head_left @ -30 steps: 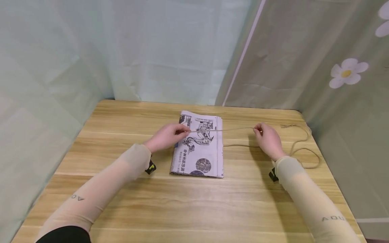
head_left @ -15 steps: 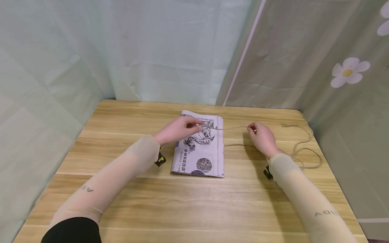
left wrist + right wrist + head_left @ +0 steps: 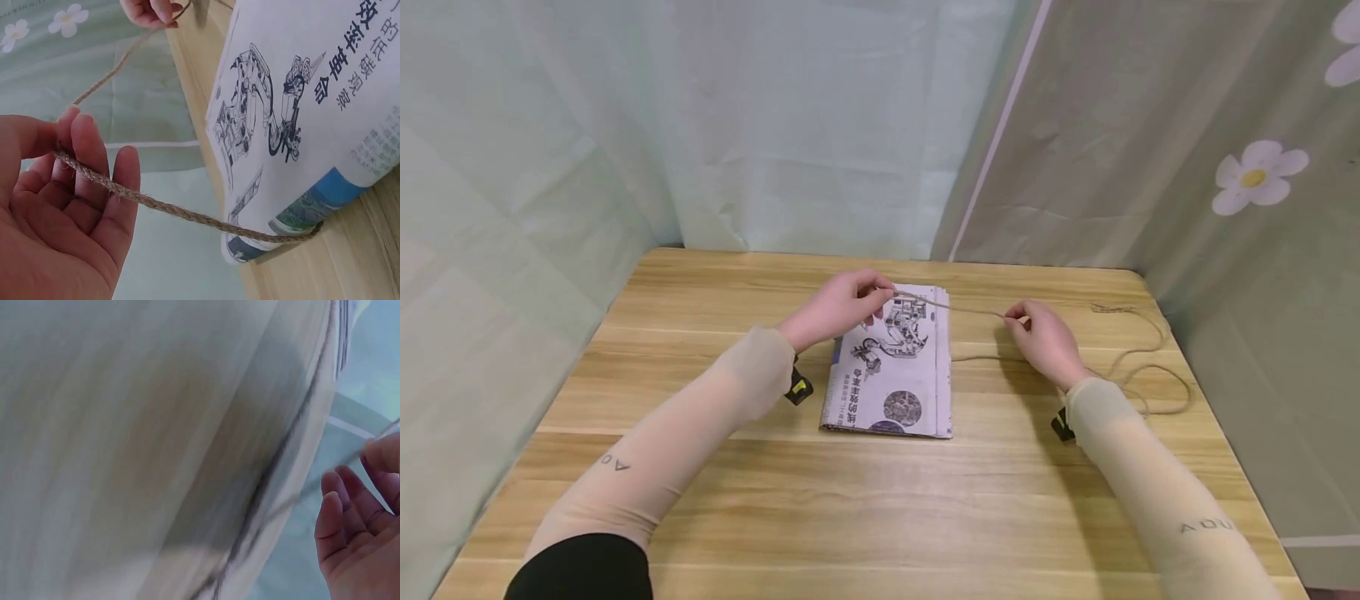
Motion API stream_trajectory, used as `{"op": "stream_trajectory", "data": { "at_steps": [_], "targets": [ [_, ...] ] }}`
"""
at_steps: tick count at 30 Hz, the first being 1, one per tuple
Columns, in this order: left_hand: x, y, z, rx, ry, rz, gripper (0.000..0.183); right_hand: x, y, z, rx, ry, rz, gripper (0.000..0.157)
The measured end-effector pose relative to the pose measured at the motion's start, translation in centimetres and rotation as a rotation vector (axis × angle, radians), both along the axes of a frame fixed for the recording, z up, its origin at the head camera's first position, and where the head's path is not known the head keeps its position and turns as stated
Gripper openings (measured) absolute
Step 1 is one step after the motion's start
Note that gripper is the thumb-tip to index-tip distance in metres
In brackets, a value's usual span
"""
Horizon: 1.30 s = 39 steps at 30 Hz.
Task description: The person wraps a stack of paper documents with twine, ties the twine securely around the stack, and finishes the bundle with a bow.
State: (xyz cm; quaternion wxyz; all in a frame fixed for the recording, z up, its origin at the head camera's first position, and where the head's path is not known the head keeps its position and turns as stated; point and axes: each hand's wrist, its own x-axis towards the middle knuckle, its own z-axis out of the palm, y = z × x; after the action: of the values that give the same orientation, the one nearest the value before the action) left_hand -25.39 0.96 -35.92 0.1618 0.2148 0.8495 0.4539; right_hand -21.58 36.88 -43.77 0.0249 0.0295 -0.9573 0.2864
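Observation:
A folded newspaper (image 3: pixel 880 392) lies on the wooden table. Over its far end, my left hand (image 3: pixel 846 304) pinches a thin twine (image 3: pixel 958 308) between thumb and fingers. The twine runs on to my right hand (image 3: pixel 1047 343), which pinches it to the right of the paper. In the left wrist view, the braided twine (image 3: pixel 169 209) slopes from my left fingers to the folded edge of the newspaper (image 3: pixel 250 94) and goes out of sight beneath it. The right wrist view shows my right hand (image 3: pixel 359 540) raised beside the table edge, with blurred twine near it.
A second length of twine leaves the newspaper's right side and passes under my right hand. Its loose loops (image 3: pixel 1157 412) and frayed end lie at the right of the table (image 3: pixel 880 508). Pale curtains (image 3: pixel 842 125) hang behind and at both sides.
My left hand has moved right and away from me over the newspaper, bringing its twine toward the far end. My right hand has shifted slightly left, still holding the twine. The newspaper stays put.

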Motion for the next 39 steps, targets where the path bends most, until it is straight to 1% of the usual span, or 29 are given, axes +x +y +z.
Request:
{"op": "stream_trajectory", "data": {
  "at_steps": [3,7,11,14,16,18,21,24,28,30,32,35,39],
  "targets": [
    [-0.1,-0.3,-0.1,0.037,-0.034,0.039,0.024,0.9,1.3,0.9,0.000,-0.010,0.006,0.028],
    [-0.2,-1.0,-0.1,0.093,-0.057,0.090,0.027,2.4,3.7,2.3,0.020,-0.037,0.015,0.033],
    [-0.5,-1.9,0.1,0.115,-0.068,0.108,0.030,3.8,5.9,3.0,0.103,-0.104,0.055,0.029],
    [-0.6,-2.4,0.3,0.098,-0.062,0.108,0.030,4.4,6.8,2.4,0.184,-0.125,0.095,0.023],
    [-0.6,-2.5,0.4,0.107,-0.060,0.108,0.029,4.6,7.2,1.8,0.221,-0.109,0.114,0.021],
    [-0.7,-2.5,0.4,0.114,-0.059,0.113,0.029,4.7,7.5,1.1,0.247,-0.084,0.117,0.019],
    [-0.7,-2.2,0.6,0.128,-0.078,0.116,0.029,4.6,7.7,0.3,0.276,-0.035,0.119,0.016],
    [-0.6,-2.0,0.8,0.114,-0.090,0.108,0.030,4.7,8.0,-0.2,0.288,0.002,0.120,0.013],
    [-0.6,-2.1,0.8,0.102,-0.080,0.100,0.035,4.7,8.0,-0.1,0.293,0.039,0.131,0.009],
    [-0.7,-2.3,0.7,0.102,-0.067,0.108,0.035,4.7,7.8,0.5,0.275,0.035,0.137,0.008],
    [-0.7,-2.4,0.7,0.098,-0.052,0.122,0.033,4.5,7.5,1.4,0.235,0.012,0.136,0.010],
    [-0.8,-2.6,0.9,0.107,-0.034,0.134,0.029,4.3,6.9,3.5,0.145,-0.045,0.122,0.014],
    [-0.7,-2.8,1.3,0.110,-0.021,0.138,0.026,3.9,5.7,6.4,0.047,-0.061,0.121,0.019]
  ]
}}
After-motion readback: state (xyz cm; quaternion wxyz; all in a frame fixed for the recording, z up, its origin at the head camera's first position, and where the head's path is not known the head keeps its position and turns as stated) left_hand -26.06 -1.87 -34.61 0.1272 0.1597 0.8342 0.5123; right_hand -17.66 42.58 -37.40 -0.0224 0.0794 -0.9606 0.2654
